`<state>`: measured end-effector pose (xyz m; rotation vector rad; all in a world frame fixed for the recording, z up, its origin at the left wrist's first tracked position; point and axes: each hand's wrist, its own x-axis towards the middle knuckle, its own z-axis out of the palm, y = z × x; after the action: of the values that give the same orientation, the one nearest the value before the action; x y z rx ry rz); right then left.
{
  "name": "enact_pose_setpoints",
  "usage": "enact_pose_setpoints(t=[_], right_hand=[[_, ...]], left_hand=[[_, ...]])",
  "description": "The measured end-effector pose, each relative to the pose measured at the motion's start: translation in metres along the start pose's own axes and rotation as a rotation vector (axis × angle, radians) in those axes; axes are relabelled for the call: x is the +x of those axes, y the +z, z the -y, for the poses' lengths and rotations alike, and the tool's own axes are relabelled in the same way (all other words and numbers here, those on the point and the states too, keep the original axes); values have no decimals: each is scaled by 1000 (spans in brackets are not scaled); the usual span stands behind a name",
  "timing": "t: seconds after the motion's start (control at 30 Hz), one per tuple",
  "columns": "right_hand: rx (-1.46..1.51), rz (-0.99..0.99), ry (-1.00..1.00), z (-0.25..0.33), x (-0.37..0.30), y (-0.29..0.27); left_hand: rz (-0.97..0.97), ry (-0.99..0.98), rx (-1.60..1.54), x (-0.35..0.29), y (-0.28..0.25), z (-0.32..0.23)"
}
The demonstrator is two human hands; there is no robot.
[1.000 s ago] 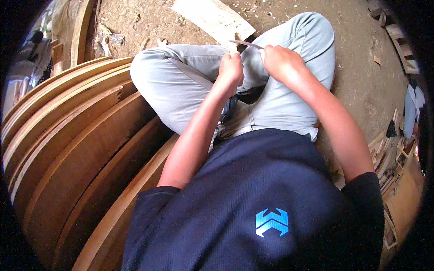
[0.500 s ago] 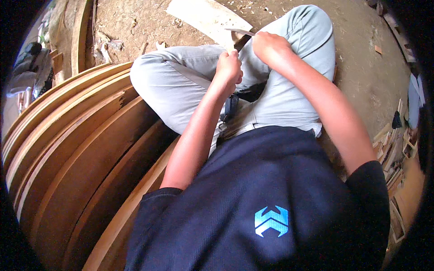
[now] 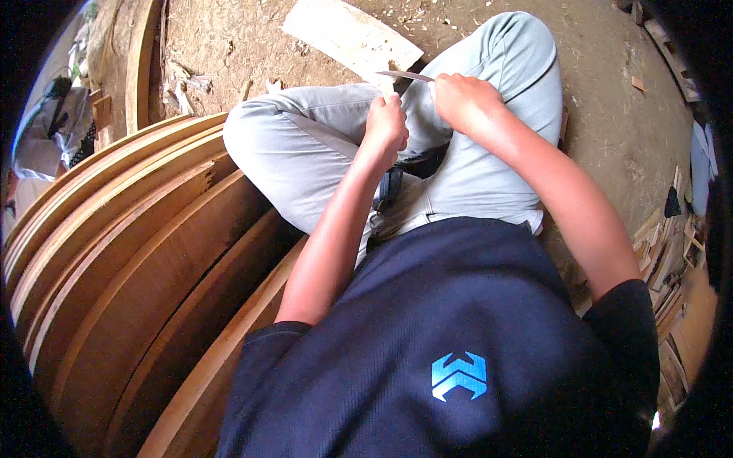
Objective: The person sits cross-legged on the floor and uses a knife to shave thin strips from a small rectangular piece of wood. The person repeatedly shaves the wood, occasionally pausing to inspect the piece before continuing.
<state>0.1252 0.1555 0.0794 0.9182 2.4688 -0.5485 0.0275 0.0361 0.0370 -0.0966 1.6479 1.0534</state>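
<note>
My left hand (image 3: 387, 124) is closed around a small pale piece of wood (image 3: 387, 86), whose upper end sticks out past my thumb. In my right hand (image 3: 467, 101) is a knife, its handle hidden in my fist. The slim, slightly curved knife blade (image 3: 406, 75) points left and crosses the top of the wood piece; whether it cuts in cannot be made out. Both hands are over my crossed legs in light grey trousers (image 3: 298, 126). Just beyond them a flat pale wooden board (image 3: 347, 34) lies on the ground, with chips on it.
Long wooden planks (image 3: 153, 267) stand side by side close at my left, curved by the lens. Wood shavings (image 3: 187, 85) are scattered over the earth floor (image 3: 603, 114). A heap of wood scraps (image 3: 672, 267) lies at the right, and a whitish sack (image 3: 70, 126) at the far left.
My right hand and the knife have come closer to my body. The left hand with the wood piece has shifted slightly the same way, and the whole view has tilted a little.
</note>
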Motion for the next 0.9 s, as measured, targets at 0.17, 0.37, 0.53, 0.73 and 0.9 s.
enact_pose_setpoints(t=[0.17, 0.37, 0.53, 0.73, 0.9], right_hand=[[51, -86, 123, 13, -2, 16], [18, -88, 53, 2, 30, 15], [169, -27, 60, -4, 17, 13], [116, 29, 30, -7, -1, 8], [91, -36, 25, -4, -10, 9]], left_hand=[[-24, -20, 84, -1, 3, -1], [54, -16, 40, -3, 0, -7], [99, -26, -45, -5, -11, -6], [51, -19, -44, -7, -5, -5], [74, -22, -26, -4, -7, -4]])
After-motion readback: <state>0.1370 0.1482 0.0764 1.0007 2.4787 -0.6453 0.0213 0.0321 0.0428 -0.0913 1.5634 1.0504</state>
